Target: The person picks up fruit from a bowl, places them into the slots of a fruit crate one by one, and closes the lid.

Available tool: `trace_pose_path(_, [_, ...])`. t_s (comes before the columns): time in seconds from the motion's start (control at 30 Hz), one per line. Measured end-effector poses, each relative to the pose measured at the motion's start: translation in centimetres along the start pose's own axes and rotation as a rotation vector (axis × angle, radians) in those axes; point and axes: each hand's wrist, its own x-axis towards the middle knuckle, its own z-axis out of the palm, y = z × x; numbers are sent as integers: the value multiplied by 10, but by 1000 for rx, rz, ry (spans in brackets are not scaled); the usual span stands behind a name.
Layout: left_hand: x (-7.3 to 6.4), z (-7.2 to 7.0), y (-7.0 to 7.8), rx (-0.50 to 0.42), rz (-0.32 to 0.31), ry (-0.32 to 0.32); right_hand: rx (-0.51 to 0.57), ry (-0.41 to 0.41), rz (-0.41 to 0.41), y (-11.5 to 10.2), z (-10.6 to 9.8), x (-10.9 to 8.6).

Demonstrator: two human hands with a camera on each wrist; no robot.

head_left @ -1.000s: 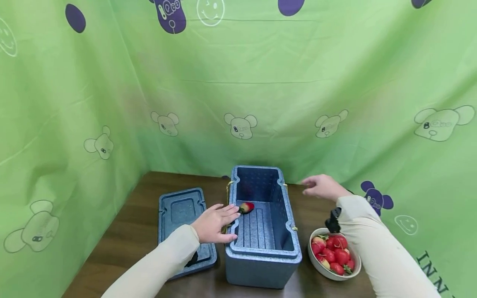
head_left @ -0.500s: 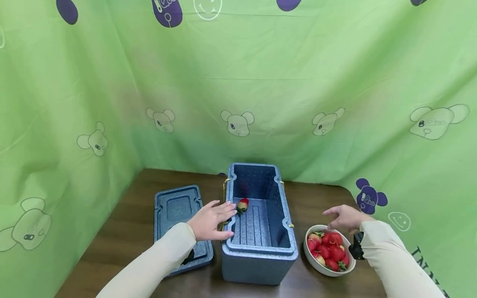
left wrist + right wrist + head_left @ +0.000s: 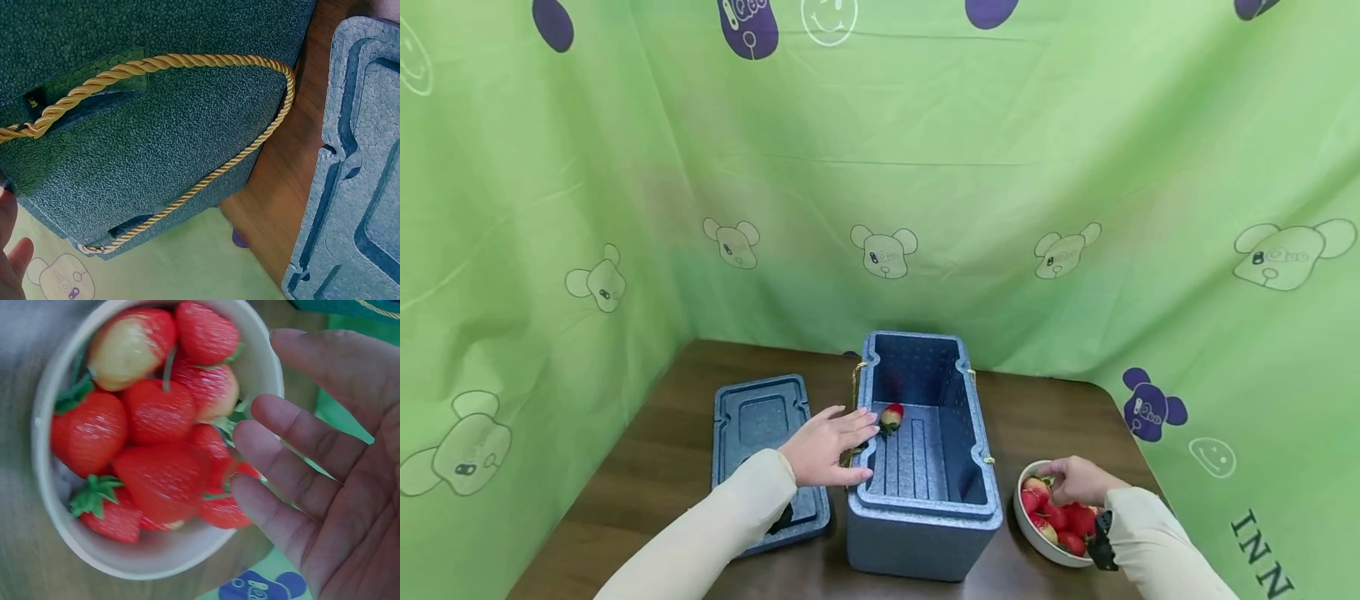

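Dropping since a second ago from beside the blue foam box point(image 3: 925, 546), the right hand point(image 3: 1078, 482) is now hovering over the white bowl point(image 3: 42, 456) of strawberries point(image 3: 164, 481); meanwhile the lone strawberry point(image 3: 891, 418) inside the box is no longer aiming its tip to the right.

Gripping nothing, the right hand is keeping its fingers loosely extended; whether one is touching any fruit, I cannot tell. It is covering part of the bowl in the head view, and a black wrist strap point(image 3: 1102, 546) is hiding more of the rim. The left hand point(image 3: 829, 448) is resting open across the box's left rim, fingers spread, masking a stretch of that edge and some of the gold rope handle point(image 3: 194, 59). Its own wrist view is catching only a couple of its fingers, cut off at the edge.

Near those fingertips, the lone strawberry is lying on the grooved floor by the left wall, its red tip pointing toward the far end, its leaves toward the person. The fruit in the bowl is facing various ways. The box is standing upright, its long axis running away from the person. Left of it, the lid point(image 3: 762, 425) is lying on the wooden table point(image 3: 1030, 425), partly disappearing beneath the left sleeve point(image 3: 722, 525). Behind, a green curtain point(image 3: 925, 108) is hanging.
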Motion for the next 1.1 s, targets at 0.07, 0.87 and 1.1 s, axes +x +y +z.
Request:
trace_pose_path(0.07, [0,0,0,-4,-1,7,10,9,19,2,5,1])
trace_pose_path(0.87, [-3,0,1,-69,-40,6,-86,99,10,13,40,8])
trace_pose_path(1.1, [-2,1,2,-67,-37,6,-149,157,33,20,48,10])
